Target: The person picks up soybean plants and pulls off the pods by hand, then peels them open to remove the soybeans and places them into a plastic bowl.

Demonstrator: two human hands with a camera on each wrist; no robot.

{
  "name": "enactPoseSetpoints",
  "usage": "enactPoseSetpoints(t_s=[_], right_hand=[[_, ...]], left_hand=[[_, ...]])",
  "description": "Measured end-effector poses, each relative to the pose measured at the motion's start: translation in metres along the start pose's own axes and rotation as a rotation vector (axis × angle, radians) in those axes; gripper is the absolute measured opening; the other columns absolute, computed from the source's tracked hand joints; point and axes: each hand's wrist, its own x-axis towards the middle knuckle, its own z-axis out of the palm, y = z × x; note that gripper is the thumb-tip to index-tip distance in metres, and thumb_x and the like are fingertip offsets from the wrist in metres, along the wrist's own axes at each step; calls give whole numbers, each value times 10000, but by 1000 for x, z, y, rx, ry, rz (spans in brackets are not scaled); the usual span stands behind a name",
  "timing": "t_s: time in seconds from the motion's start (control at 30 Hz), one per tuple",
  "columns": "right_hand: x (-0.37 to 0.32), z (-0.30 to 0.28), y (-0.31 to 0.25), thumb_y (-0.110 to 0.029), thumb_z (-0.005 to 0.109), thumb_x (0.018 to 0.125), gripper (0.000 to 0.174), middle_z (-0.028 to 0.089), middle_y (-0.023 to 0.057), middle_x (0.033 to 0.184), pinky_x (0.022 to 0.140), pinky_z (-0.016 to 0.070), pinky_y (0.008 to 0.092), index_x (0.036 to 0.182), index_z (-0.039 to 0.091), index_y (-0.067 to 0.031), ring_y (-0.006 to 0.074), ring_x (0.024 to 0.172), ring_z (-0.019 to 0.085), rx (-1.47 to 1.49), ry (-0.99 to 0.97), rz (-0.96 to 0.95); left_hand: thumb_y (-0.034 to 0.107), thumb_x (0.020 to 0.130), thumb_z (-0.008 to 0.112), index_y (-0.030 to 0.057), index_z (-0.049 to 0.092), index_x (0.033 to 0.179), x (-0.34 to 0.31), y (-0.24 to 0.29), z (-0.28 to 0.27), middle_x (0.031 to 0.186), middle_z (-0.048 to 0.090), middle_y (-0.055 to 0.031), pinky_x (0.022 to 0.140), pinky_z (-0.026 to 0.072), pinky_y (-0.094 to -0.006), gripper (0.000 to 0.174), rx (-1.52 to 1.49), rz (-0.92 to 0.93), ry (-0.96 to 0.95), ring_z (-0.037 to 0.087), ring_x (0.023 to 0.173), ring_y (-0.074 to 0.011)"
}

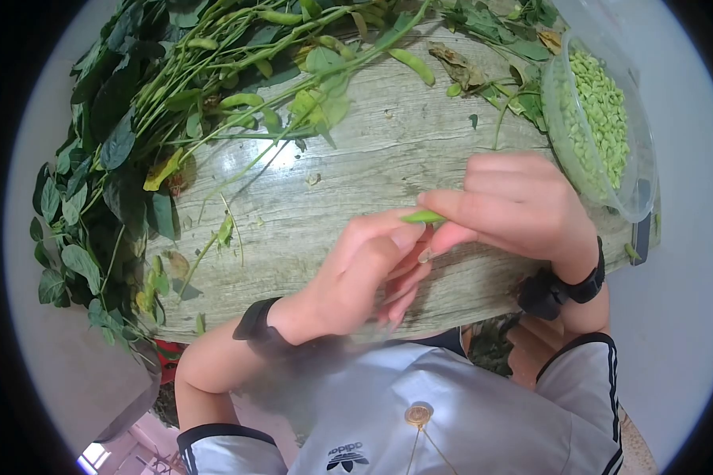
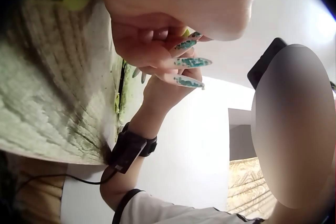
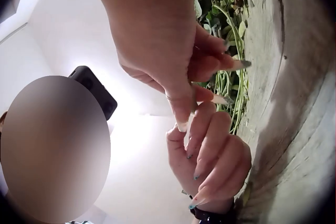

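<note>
A green soybean pod (image 1: 424, 216) is pinched between both hands, over the near part of the table. My left hand (image 1: 348, 273) holds its left end between thumb and forefinger, the other fingers curled below. From the right, the thumb and forefinger of my right hand (image 1: 523, 207) grip the other end. In the left wrist view, long nails with teal flecks show on my left hand (image 2: 142, 40), and only a sliver of green is visible. Fingers mostly hide the pod in the right wrist view, where the fingertips of my right hand (image 3: 157, 40) meet my left hand (image 3: 218, 153).
Leafy soybean plants (image 1: 206, 103) with pods are heaped at the back left. A clear plastic bowl (image 1: 558, 131) of shelled green beans stands at the right edge. Dry leaves (image 1: 459, 67), a loose pod (image 1: 412, 66) and scraps lie on the wood-grain table (image 1: 372, 142).
</note>
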Motion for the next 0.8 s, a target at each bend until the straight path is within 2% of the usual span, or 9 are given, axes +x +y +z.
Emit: enactPoseSetpoints(t_s=[0.17, 0.3, 0.4, 0.5, 0.6, 0.67, 0.8], right_hand=[[2, 0, -1, -171, 786, 698, 288, 541, 36, 643, 463, 434, 295, 924, 660, -43, 184, 585, 556, -55, -34, 4], [2, 5, -2, -143, 785, 704, 248, 542, 42, 632, 453, 430, 301, 886, 657, -35, 195, 567, 562, -42, -14, 11], [0, 11, -3, -128, 785, 701, 235, 543, 49, 627, 447, 429, 313, 874, 657, -32, 202, 558, 565, -31, -3, 5], [2, 13, -5, -126, 777, 721, 222, 546, 59, 637, 470, 443, 317, 882, 659, -29, 212, 575, 572, -5, -14, 20], [4, 8, -4, -135, 767, 746, 229, 576, 71, 669, 512, 461, 325, 917, 663, -25, 231, 602, 586, -14, 4, 56], [5, 6, -6, -137, 756, 765, 229, 592, 83, 694, 541, 471, 334, 938, 662, -21, 247, 620, 593, -1, -1, 102], [6, 15, -7, -127, 724, 807, 229, 626, 118, 765, 606, 488, 364, 994, 656, -13, 288, 673, 606, -27, 41, 168]], left_hand=[[251, 973, 310, 7, 460, 866, 2, 6, 2, 601, 421, -38, 408, 375, -260, 306, -28, -80, 56, 446, 404, -140], [261, 973, 304, 0, 455, 847, 4, 1, -4, 599, 420, -47, 408, 381, -263, 327, -9, -57, 45, 460, 403, -149], [265, 974, 295, 3, 434, 797, 7, -2, -9, 595, 420, -57, 407, 385, -262, 345, -4, -55, 14, 466, 406, -153], [250, 971, 292, 25, 396, 745, 8, 0, -9, 593, 421, -59, 401, 385, -262, 335, -129, -117, -17, 455, 394, -156], [267, 986, 300, 31, 402, 748, 10, 1, -8, 576, 413, -48, 390, 380, -263, 351, -61, -85, 10, 429, 374, -155], [330, 1015, 327, 34, 421, 766, 8, -2, -11, 553, 399, -31, 369, 368, -252, 398, -25, 38, 56, 413, 365, -138], [397, 1034, 363, 43, 437, 777, 12, 11, -12, 532, 387, -8, 349, 351, -235, 444, 37, 145, 141, 419, 373, -105]])
